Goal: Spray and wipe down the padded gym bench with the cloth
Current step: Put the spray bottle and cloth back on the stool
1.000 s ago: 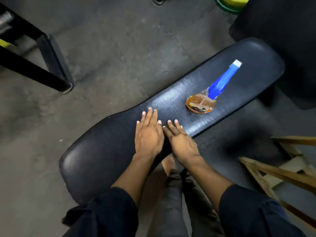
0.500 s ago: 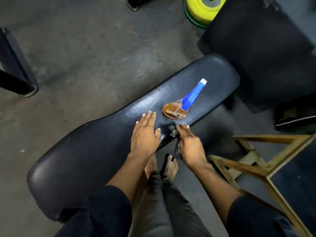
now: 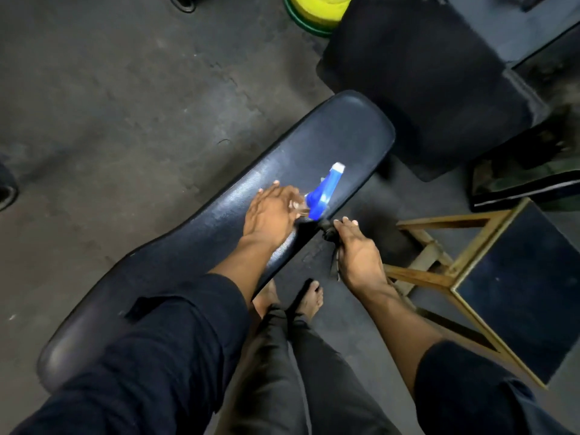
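Head view: the padded black bench (image 3: 201,246) runs diagonally across the grey floor (image 3: 110,105). On its far half stands the spray bottle (image 3: 323,196), blue head up, with the left hand (image 3: 271,215) wrapped around its blurred body. The right hand (image 3: 356,255) clutches a dark cloth (image 3: 329,230) at the bench's near edge, beside a wooden stool (image 3: 464,255).

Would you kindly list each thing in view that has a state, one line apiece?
Spray bottle: lying on the bench, the left hand closing around its body; blurred.
Left hand: on the bottle, grip not clearly closed.
Right hand: shut on a dark cloth at the bench edge.
Bench: pad bare apart from the bottle; wetness cannot be told.
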`<state>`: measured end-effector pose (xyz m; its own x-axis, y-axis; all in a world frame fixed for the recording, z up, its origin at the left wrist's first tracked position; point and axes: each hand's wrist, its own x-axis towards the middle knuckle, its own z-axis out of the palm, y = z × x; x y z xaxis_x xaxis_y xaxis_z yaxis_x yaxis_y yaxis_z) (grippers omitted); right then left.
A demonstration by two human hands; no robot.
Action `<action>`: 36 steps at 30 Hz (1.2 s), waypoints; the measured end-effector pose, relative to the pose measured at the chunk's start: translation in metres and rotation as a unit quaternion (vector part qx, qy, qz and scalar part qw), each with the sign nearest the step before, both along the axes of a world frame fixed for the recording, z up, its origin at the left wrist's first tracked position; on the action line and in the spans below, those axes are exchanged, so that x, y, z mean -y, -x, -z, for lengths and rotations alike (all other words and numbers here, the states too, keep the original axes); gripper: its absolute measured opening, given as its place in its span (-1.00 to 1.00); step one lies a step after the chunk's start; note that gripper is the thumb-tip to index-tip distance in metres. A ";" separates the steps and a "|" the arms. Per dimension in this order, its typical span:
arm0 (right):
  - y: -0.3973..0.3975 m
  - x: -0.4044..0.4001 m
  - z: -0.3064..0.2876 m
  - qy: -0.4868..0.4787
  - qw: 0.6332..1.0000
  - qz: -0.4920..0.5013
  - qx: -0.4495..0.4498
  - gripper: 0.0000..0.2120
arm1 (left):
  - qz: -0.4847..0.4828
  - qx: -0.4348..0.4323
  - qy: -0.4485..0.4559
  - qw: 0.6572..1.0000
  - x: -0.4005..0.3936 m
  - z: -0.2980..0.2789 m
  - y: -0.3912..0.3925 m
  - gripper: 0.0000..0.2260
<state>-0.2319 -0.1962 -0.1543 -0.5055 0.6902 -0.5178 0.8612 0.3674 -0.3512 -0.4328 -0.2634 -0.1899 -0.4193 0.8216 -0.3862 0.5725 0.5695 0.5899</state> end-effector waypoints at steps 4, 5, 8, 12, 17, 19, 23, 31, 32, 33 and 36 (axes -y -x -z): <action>-0.014 0.000 -0.016 -0.011 1.000 0.029 0.005 -0.39 | 0.007 0.006 0.013 1.000 0.001 -0.021 -0.006 -0.81; -0.019 -0.001 -0.019 -0.012 0.999 0.041 0.004 -0.39 | 0.009 0.004 0.016 1.000 0.001 -0.028 -0.010 -0.76; -0.035 0.000 -0.027 -0.017 0.996 0.085 0.000 -0.38 | 0.013 0.015 0.018 1.000 0.000 -0.048 -0.028 -0.64; -0.068 0.001 -0.045 -0.023 0.990 0.136 -0.003 -0.35 | 0.026 0.039 -0.005 0.999 -0.013 -0.073 -0.060 -0.68; -0.114 0.000 -0.078 -0.040 0.974 0.224 -0.014 -0.25 | 0.049 0.072 -0.032 0.996 -0.041 -0.107 -0.105 -0.66; -0.132 -0.003 -0.089 -0.049 0.962 0.268 -0.016 -0.27 | 0.071 0.081 -0.056 0.993 -0.055 -0.113 -0.125 -0.70; -0.178 -0.009 -0.102 -0.068 0.933 0.352 -0.035 -0.35 | 0.145 0.097 -0.085 0.981 -0.083 -0.128 -0.171 -0.80; -0.265 -0.040 -0.092 -0.109 0.900 0.419 -0.047 -0.53 | 0.234 0.104 -0.112 0.960 -0.137 -0.139 -0.271 -0.81; -0.275 -0.044 -0.089 -0.117 0.898 0.422 -0.051 -0.55 | 0.241 0.098 -0.110 0.959 -0.143 -0.137 -0.283 -0.79; -0.285 -0.049 -0.086 -0.125 0.894 0.427 -0.056 -0.55 | 0.246 0.095 -0.107 0.959 -0.149 -0.136 -0.294 -0.77; -0.312 -0.064 -0.077 -0.130 0.888 0.438 -0.059 -0.51 | 0.253 0.093 -0.099 0.958 -0.166 -0.133 -0.322 -0.77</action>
